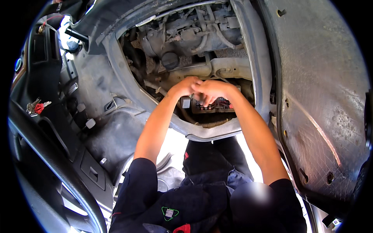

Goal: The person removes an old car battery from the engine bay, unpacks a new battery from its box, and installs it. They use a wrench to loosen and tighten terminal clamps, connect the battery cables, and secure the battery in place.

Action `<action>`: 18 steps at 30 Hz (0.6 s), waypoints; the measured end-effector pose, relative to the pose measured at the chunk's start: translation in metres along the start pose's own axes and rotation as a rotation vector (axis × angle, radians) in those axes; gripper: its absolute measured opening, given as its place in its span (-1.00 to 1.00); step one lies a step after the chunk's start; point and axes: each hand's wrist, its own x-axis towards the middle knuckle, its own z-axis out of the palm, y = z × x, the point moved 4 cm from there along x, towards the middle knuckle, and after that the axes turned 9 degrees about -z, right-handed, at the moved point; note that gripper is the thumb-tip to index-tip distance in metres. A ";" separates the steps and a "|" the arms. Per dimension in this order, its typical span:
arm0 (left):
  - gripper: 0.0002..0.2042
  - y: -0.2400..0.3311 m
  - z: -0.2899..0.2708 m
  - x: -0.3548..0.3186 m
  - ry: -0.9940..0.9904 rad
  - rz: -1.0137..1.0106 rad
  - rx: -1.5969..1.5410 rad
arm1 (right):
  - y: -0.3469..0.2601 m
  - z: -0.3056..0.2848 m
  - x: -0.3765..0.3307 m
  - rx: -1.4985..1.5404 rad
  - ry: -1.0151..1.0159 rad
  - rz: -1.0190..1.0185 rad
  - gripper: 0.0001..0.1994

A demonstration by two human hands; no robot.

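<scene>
My left hand and my right hand meet knuckle to knuckle inside an open engine compartment in a vehicle cab. Both have their fingers curled downward, just above a dark box with red parts. Whatever is between the fingers is hidden by the hands themselves. Both bare forearms reach up from my dark blue clothing at the lower edge. Behind the hands lies the dusty grey engine with a round black filler cap.
A large raised grey panel stands on the right. The steering wheel curves across the lower left, with a key bunch and red fob above it. Pedals sit on the floor to the left.
</scene>
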 end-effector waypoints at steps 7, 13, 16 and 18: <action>-0.62 0.018 0.001 -0.008 0.090 -0.040 0.126 | 0.014 -0.005 0.000 -0.196 -0.011 0.095 -0.32; -0.72 0.021 0.003 -0.003 0.108 0.086 0.093 | 0.037 -0.009 0.003 -0.353 0.133 0.178 -0.57; -0.73 0.017 0.001 0.000 0.067 0.029 0.066 | 0.037 0.005 0.004 -0.454 0.158 -0.062 -0.76; -0.72 0.013 0.003 0.002 0.100 0.062 0.054 | 0.035 0.010 0.004 -0.594 0.276 -0.229 -0.83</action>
